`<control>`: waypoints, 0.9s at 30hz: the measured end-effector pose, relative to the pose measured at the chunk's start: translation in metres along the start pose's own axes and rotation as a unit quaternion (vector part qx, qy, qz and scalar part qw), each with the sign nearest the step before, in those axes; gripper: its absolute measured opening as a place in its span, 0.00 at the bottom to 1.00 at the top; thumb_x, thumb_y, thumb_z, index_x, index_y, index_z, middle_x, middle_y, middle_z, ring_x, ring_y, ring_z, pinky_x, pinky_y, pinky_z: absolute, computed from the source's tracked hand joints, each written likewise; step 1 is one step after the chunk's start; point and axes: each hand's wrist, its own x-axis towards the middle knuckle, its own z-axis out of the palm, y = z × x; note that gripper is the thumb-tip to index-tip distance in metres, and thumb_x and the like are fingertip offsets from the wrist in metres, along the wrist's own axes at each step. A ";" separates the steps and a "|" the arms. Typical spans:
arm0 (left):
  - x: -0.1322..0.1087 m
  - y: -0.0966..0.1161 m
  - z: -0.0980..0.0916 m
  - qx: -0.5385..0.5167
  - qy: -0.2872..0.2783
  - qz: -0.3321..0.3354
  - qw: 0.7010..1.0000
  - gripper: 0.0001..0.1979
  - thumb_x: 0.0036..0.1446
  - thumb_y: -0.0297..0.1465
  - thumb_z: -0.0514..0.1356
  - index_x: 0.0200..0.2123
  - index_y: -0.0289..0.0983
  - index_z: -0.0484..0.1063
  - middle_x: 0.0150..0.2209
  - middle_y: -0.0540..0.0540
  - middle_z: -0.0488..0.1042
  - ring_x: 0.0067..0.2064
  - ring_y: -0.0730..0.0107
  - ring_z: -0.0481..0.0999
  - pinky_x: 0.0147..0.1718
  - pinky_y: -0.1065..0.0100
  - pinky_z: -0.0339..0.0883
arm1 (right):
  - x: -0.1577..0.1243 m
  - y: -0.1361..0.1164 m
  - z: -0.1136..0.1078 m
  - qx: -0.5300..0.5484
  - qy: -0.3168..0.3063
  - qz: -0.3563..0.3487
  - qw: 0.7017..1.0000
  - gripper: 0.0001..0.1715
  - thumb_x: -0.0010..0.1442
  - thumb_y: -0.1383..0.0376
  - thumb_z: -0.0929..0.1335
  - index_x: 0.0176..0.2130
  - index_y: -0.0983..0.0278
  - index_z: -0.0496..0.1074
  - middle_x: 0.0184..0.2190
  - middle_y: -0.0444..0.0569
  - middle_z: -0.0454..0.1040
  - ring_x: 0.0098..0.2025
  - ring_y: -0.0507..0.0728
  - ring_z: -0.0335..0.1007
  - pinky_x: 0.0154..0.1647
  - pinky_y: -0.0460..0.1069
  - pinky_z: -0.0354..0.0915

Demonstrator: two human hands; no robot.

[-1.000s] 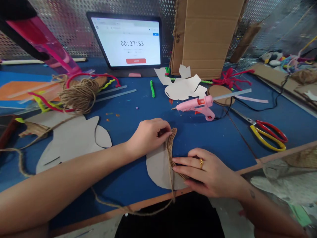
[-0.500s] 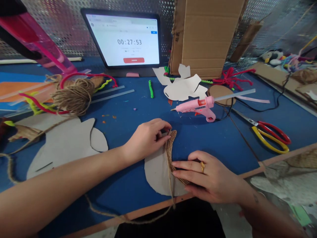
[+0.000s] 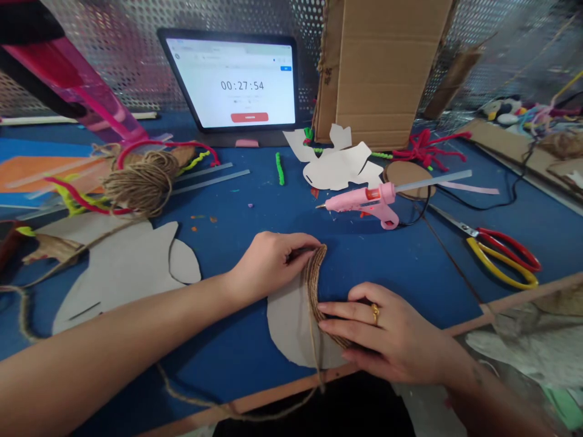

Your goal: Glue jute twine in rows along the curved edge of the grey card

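Observation:
A grey cardboard cutout (image 3: 286,321) lies at the table's front edge, with rows of brown twine (image 3: 312,279) laid along its curved right side. My left hand (image 3: 273,267) is closed in a pinch at the cutout's narrow upper tip, where the twine rows end. What sits between the fingertips is partly hidden. My right hand (image 3: 387,334), wearing a gold ring, rests with fingers stretched out over the lower twine rows and the cutout's right edge. A loose strand of twine runs down the cutout, hangs over the front edge and loops leftward under my left forearm.
A pink glue gun (image 3: 364,203) lies beyond my hands, with scissors (image 3: 505,255) to its right. Left are a twine ball (image 3: 141,182) and a larger grey cutout (image 3: 118,279). Behind stand a tablet (image 3: 237,79) showing a timer and a cardboard box (image 3: 378,73).
My left fingers have straightened somewhat and moved closer to the cutout's tip. The right hand keeps its place on the twine rows. The whole view has shifted slightly downward.

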 end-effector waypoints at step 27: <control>0.003 0.000 0.001 -0.070 -0.013 -0.031 0.997 0.12 0.55 0.28 0.58 0.42 0.38 0.76 0.36 0.51 0.80 0.23 0.80 0.74 0.22 0.79 0.66 | 0.001 0.000 0.000 -0.003 -0.002 0.001 1.000 0.21 0.61 0.65 0.65 0.54 0.64 0.68 0.55 0.49 0.70 0.47 0.55 0.63 0.47 0.52 0.64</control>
